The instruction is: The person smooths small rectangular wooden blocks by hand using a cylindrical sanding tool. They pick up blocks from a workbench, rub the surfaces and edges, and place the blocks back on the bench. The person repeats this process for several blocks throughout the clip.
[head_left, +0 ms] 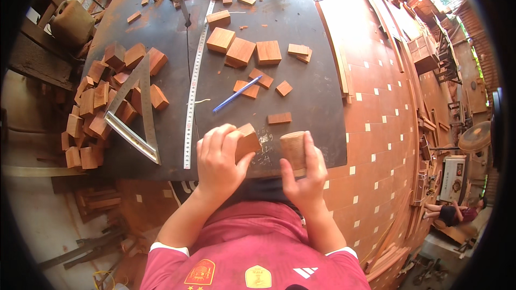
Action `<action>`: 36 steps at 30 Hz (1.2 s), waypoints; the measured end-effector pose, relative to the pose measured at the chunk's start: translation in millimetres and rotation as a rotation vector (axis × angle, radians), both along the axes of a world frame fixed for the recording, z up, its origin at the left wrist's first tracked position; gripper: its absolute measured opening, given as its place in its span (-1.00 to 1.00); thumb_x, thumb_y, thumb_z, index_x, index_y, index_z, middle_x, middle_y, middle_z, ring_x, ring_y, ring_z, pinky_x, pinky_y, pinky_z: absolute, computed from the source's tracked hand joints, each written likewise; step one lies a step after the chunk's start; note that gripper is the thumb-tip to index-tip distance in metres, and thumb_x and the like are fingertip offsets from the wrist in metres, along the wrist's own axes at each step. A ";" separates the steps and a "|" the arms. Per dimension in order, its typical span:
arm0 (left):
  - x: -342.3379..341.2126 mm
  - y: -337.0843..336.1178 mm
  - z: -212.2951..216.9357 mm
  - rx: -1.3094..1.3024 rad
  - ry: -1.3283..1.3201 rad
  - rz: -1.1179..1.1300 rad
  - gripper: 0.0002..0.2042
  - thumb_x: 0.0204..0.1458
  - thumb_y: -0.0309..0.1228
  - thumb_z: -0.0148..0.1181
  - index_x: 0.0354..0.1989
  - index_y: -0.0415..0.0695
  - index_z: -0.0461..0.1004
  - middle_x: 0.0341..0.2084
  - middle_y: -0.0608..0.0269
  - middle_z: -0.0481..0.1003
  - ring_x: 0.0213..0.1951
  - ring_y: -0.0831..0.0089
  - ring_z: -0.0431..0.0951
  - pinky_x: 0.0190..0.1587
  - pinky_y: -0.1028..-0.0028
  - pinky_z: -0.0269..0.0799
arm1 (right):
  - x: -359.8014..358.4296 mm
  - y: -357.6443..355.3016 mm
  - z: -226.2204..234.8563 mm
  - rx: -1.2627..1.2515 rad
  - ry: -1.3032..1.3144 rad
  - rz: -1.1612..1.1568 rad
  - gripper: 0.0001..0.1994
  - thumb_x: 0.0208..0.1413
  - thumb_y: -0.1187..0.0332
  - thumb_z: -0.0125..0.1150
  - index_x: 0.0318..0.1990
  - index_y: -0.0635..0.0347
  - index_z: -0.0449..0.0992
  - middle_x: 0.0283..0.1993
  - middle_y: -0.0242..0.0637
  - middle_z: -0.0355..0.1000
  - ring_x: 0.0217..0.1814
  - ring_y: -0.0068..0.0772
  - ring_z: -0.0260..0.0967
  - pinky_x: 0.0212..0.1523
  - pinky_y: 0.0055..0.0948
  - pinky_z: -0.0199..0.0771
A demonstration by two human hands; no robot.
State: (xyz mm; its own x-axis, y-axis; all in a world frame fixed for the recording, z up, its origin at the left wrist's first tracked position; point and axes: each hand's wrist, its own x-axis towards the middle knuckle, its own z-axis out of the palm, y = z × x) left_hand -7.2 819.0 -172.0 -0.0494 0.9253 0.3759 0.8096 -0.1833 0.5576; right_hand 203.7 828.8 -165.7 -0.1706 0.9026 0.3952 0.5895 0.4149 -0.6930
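Observation:
Near the front edge of the dark table, my left hand (219, 158) is closed around a reddish wooden block (248, 140), its fingers over the top and left side. To the right, my right hand (309, 174) grips a paler, rounded wooden piece (293, 149) between thumb and fingers. The two pieces are apart. Just beyond them lies a small flat wood block (279, 118). A blue pen (236, 94) rests across small wood pieces farther out. Handwritten marks show on the tabletop between my hands.
Left on the table (172, 102) is a heap of wood blocks (97, 99) with a metal set square (141, 115) on it. A long white ruler (196, 83) lies mid-table. Larger blocks (240, 52) and offcuts are beyond. A person (457, 214) sits far right on the tiled floor's side.

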 end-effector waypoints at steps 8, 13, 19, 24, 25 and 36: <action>-6.0 -8.2 2.3 -0.114 -0.166 -0.068 -0.47 -0.14 -0.46 0.64 0.02 -0.18 0.52 -0.20 0.08 0.58 -0.13 0.03 0.62 -0.03 0.14 0.54 | -6.8 -4.2 -5.0 -0.072 0.055 0.049 -0.21 0.11 0.41 0.51 0.48 0.43 0.30 0.03 0.18 0.53 -0.01 0.13 0.57 0.04 -0.10 0.61; -6.1 -4.7 -1.2 -0.029 -0.016 -0.139 -0.56 -0.12 -0.54 0.58 -0.02 -0.21 0.57 -0.14 0.00 0.62 -0.13 0.06 0.65 -0.06 0.21 0.57 | -15.1 -3.0 -4.8 -0.112 0.091 0.040 -0.19 0.13 0.38 0.49 0.49 0.46 0.25 0.04 0.22 0.52 -0.01 0.19 0.57 0.05 -0.08 0.62; -3.6 -0.4 -4.6 -0.003 -0.336 -0.058 -0.60 -0.11 -0.62 0.53 -0.07 -0.19 0.53 -0.03 -0.01 0.65 -0.03 0.08 0.71 0.01 0.26 0.62 | -2.6 2.9 5.4 -0.088 0.052 -0.024 -0.19 0.08 0.41 0.51 0.47 0.48 0.27 0.08 0.23 0.50 0.05 0.21 0.57 0.08 -0.07 0.61; -6.2 -15.3 -3.2 -0.107 -0.350 -0.064 -0.49 -0.23 -0.44 0.72 -0.19 -0.15 0.45 0.02 -0.02 0.64 0.04 0.07 0.70 0.04 0.24 0.62 | -10.4 -5.1 8.0 -0.052 0.064 0.075 -0.19 0.05 0.44 0.53 0.45 0.49 0.29 0.10 0.22 0.49 0.07 0.22 0.55 0.12 -0.06 0.60; -7.8 -18.9 -2.1 -0.127 -0.335 -0.071 -0.46 -0.25 -0.41 0.75 -0.19 -0.15 0.44 0.03 -0.02 0.64 0.05 0.08 0.70 0.05 0.23 0.62 | -13.9 -8.5 8.9 -0.054 0.066 0.111 -0.19 0.04 0.45 0.53 0.45 0.49 0.29 0.10 0.22 0.49 0.06 0.22 0.55 0.12 -0.06 0.60; -12.9 -5.7 -19.7 -0.026 -0.245 -0.022 -0.36 -0.27 -0.57 0.57 0.11 -0.22 0.52 -0.02 0.01 0.57 0.01 0.08 0.64 0.04 0.24 0.63 | -31.7 -6.3 13.6 -0.012 0.012 0.196 -0.18 -0.01 0.47 0.54 0.45 0.43 0.34 0.10 0.15 0.50 0.06 0.15 0.57 0.06 -0.13 0.63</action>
